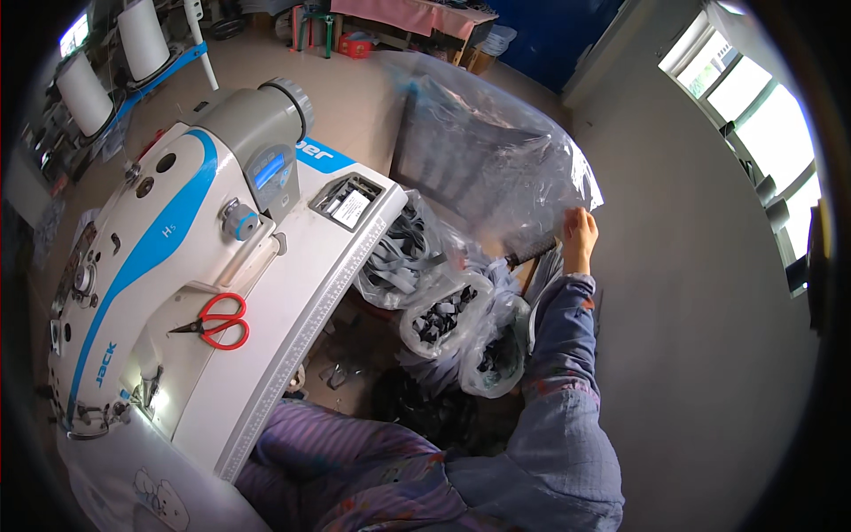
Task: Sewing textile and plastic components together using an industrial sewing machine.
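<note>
My right hand (581,235) is stretched out far to the right, its fingers closed on the near right edge of a large clear plastic sheet (496,133). The sheet bulges up over a dark, boxy shape that I see only dimly through it. Below the hand, several clear plastic bags (483,293) hold grey and black fabric strips (403,257) and small dark pieces (443,315). My left hand is out of sight.
At the left, a white and blue sewing machine (168,213) stands on a white table (275,355). Red-handled scissors (226,321) lie on its bed. Two white thread cones (84,93) rise behind. A grey wall (691,293) with a window (753,106) bounds the right.
</note>
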### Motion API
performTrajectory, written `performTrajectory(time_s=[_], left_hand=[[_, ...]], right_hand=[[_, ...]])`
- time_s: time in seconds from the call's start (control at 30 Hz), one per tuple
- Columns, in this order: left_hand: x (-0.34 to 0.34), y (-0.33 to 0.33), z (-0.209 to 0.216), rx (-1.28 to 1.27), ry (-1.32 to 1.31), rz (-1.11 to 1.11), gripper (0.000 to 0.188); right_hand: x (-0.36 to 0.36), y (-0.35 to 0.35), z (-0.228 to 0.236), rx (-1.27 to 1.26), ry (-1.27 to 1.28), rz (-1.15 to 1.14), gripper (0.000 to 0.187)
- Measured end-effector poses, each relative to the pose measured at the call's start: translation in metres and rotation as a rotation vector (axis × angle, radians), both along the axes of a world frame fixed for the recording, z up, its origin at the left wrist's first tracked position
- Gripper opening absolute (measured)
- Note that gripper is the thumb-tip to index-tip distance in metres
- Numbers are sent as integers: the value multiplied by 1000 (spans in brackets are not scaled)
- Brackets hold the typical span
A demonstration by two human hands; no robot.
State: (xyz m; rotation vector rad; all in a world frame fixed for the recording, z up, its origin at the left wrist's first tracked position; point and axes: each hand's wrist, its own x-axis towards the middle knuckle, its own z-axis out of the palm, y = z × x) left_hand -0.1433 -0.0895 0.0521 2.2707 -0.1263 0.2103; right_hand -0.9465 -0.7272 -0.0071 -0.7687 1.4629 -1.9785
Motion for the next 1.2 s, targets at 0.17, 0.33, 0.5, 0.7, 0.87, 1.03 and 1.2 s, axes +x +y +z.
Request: performTrajectory(time_s=[0.17,0.33,0.5,0.7,0.87,1.03,1.2], left_hand=[[-10,-9,11,29,41,8,38],[-19,-14,14,-3,18,-25,44],[-21,-12,13,17,48,-4,43],[-15,-12,11,54,26,-28,41],[-9,-5,8,44,76,20,43],[2,12,-1,38,87,59,46],[12,22,-10,77,125,63,44]], right_hand=[[23,-11,-27,-17,-212,331,19],[41,-16,-18,245,210,331,25],[44,-10,-32,210,13,232,33],[64,-13,-49,-110,189,-356,29],[80,-4,-44,-11,460,-513,26],[83,17,-28,405,893,-586,43],[90,35,19,883,1442,-375,42]])
